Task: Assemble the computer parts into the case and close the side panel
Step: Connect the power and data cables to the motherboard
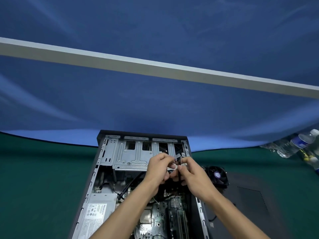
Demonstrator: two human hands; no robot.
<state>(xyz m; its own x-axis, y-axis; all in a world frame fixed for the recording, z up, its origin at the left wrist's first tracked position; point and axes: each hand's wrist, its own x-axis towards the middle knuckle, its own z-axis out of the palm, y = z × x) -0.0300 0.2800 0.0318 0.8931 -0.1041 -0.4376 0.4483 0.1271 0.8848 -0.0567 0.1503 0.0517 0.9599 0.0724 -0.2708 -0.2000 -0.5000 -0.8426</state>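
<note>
An open computer case [101, 147] lies flat on the green table, its silver drive cage [131, 156] at the far end. Inside sit a grey power supply [98, 209], a bare CPU [145, 217] on the motherboard and memory sticks [180, 221]. Above the case's right part, my left hand [156, 171] and my right hand [193, 176] meet and pinch a black cable connector [177, 160] with its wires between their fingertips. A black cooler fan [217, 175] lies on the table right of the case. The dark side panel [250, 204] lies flat beside it.
A blue cloth backdrop with a grey bar hangs behind the table. Several clear water bottles [293, 145] lie at the far right edge. Green table surface [43, 178] stretches to the left of the case.
</note>
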